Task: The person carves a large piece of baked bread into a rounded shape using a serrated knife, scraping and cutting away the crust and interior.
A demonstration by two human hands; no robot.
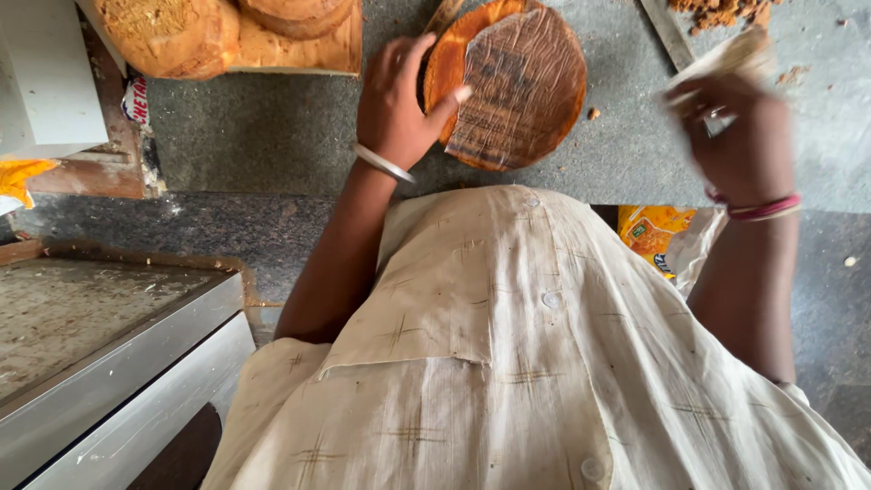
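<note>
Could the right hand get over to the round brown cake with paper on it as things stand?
Probably yes: the right hand holds blurred paper, and bare grey counter separates it from the round cake, which the left hand steadies.

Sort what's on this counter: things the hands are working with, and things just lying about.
In hand:
left hand on the round brown cake, paper still stuck on it
right hand, blurred, holding a paper strip

Lying about:
other cakes
yellow packet
crumbs
steel cabinet
</note>
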